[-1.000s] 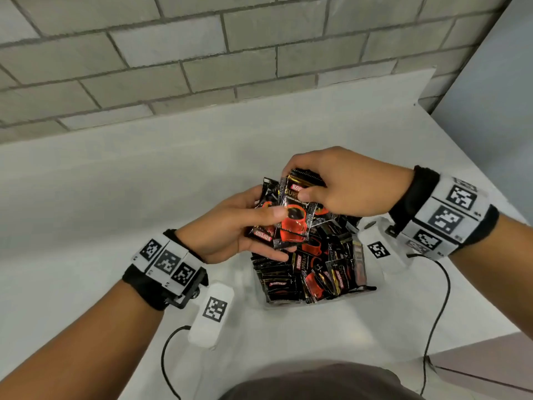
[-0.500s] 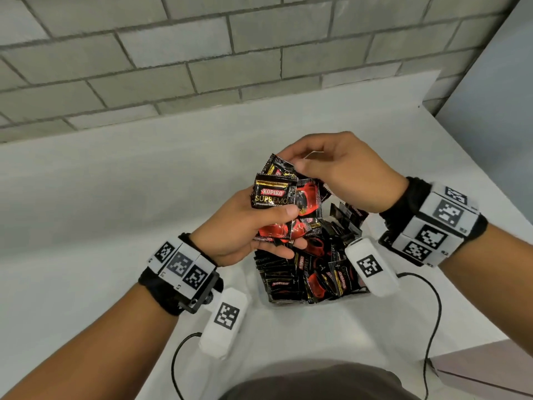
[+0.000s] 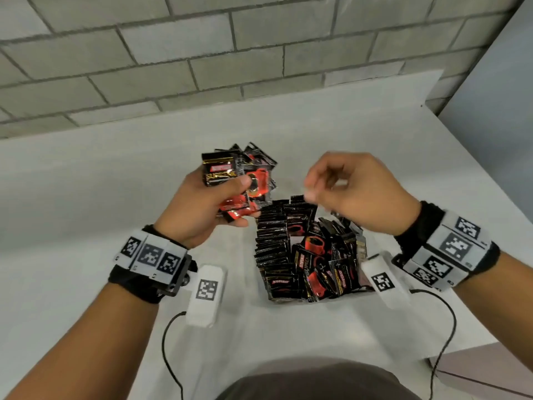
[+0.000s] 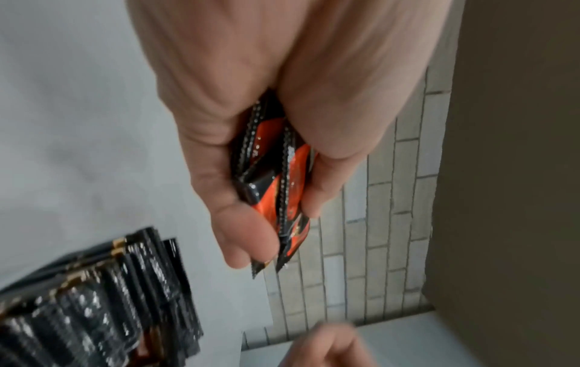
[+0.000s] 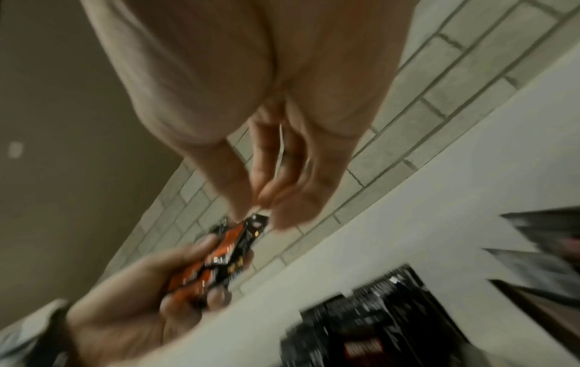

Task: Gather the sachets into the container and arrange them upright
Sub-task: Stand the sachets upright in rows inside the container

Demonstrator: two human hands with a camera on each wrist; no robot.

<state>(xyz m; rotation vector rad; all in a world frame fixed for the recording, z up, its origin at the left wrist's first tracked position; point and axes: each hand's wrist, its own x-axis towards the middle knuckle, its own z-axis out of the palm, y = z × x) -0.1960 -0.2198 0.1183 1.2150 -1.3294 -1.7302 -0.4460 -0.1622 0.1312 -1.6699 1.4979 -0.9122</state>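
Observation:
My left hand (image 3: 245, 200) grips a bundle of black-and-red sachets (image 3: 239, 177), thumb across the front, up and to the left of the container. The left wrist view shows the bundle's edges (image 4: 273, 159) squeezed between thumb and fingers of that hand (image 4: 276, 218). My right hand (image 3: 320, 189) hovers blurred above the container's far side, fingers loosely bent and holding nothing; the right wrist view shows its fingers (image 5: 260, 211) bare. Several sachets (image 3: 274, 249) stand upright in a row on the container's left; others (image 3: 326, 269) lean loosely on its right. The clear container (image 3: 340, 297) barely shows.
A white table (image 3: 115, 197) runs back to a grey brick wall (image 3: 259, 53). Its right edge (image 3: 476, 157) slants close behind my right wrist. Black cables (image 3: 170, 356) trail from both wrist units across the near table.
My right hand has let go of the bundle and drawn away to the right. My left hand has carried the bundle up and left, off the container.

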